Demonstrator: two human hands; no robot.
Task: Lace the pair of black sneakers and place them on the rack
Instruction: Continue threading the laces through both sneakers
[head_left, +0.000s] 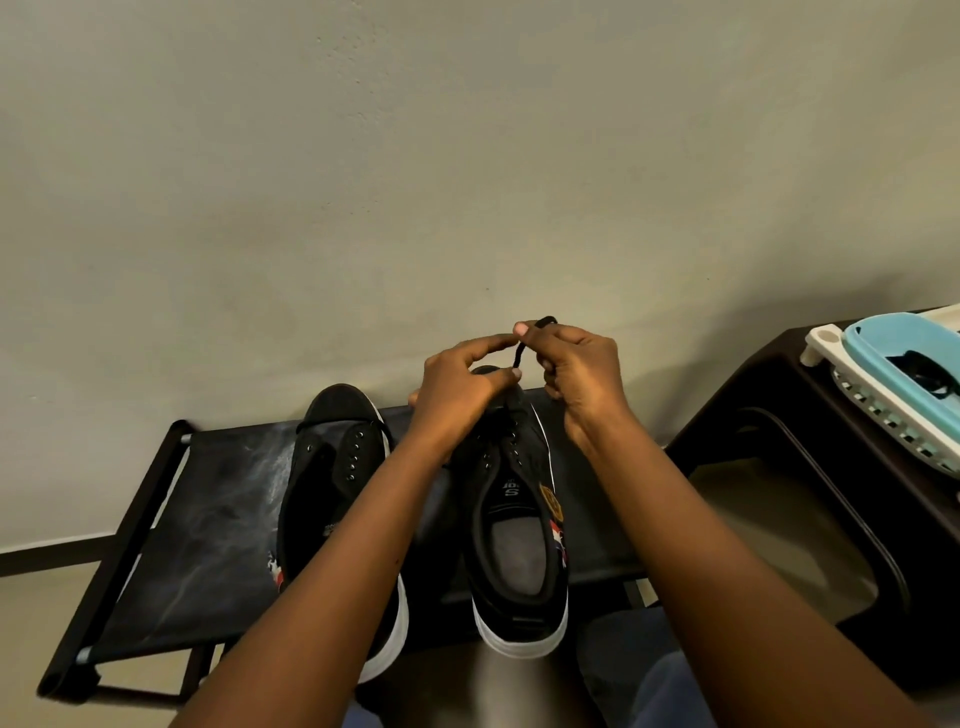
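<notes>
Head view: two black sneakers sit side by side on the black fabric-topped rack (208, 519), toes toward the wall. Right hand (574, 371) pinches a black lace (519, 356) between thumb and forefinger, drawn up taut above the toe end of the right sneaker (519, 545). Left hand (457, 387), just beside it, curls over the same shoe's eyelets, fingertips on the lace. The left sneaker (332, 467) lies below the left forearm, eyelets bare. A light-blue basket (893, 364) rests on a dark stool (779, 426) beyond the right hand.

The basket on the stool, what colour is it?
Light blue basket in a white frame, seen in the head view.
</notes>
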